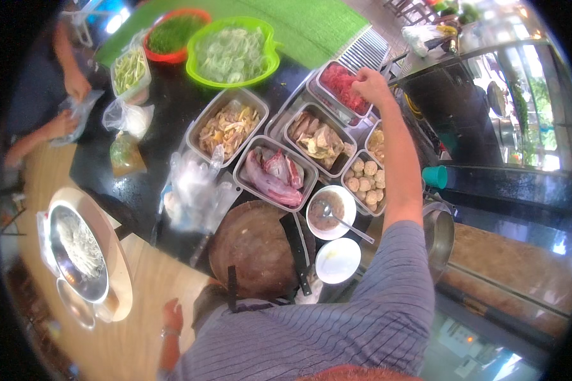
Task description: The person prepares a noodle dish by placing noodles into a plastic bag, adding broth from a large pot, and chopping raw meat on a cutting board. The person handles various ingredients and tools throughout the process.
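My right hand [371,85] reaches into a plastic container of raw red meat [339,85], its fingertips down on the meat; whether they grip any is hard to tell. Low at my side hangs my left hand [172,315], with nothing seen in it and a bracelet on its wrist. Nearer to me stand containers of sliced cooked meat [320,138], meatballs [366,182], large meat pieces [274,176] and mixed slices [231,129]. A white bowl [328,212] holds minced paste and a spoon. A cleaver [298,252] lies on the round wooden chopping block [252,247].
At left, a co-worker's hands [76,85] hold a plastic bag [78,116]. A green basket of sliced onion [233,52] and a red basket of chopped greens [176,33] stand at the back. A metal bowl of noodles [79,247] is at left, a teal cup [434,176] at right.
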A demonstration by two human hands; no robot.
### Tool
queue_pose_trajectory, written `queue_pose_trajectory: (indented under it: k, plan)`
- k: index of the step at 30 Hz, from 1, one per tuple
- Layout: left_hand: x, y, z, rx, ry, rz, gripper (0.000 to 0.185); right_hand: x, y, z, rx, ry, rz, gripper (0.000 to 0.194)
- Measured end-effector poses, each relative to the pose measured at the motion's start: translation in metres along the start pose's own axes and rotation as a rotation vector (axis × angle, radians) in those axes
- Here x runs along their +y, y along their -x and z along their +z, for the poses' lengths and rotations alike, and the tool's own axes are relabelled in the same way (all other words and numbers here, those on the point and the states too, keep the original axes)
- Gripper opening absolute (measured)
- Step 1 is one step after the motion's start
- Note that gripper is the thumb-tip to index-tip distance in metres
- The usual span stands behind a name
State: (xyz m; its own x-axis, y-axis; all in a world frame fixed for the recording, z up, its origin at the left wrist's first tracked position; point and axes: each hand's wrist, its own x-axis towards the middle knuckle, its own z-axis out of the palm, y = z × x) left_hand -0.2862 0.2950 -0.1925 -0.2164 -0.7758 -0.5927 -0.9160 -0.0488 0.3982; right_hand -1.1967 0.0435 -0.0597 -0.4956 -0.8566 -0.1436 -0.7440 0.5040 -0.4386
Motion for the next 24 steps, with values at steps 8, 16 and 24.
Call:
queue_pose_trajectory:
  k: [8,16,24]
  plan:
    - [0.034,-0.025,-0.016,-0.006,0.086,-0.012,0.028,-0.004,0.010,0.020,-0.217,0.223,0.115,0.040]
    - [0.034,-0.024,-0.008,-0.033,0.079,-0.015,0.028,0.005,-0.007,0.055,-0.099,0.603,0.105,0.040]
    - [0.000,-0.012,0.010,-0.102,0.065,-0.042,0.032,0.008,0.007,0.001,-0.103,-0.294,0.156,0.023]
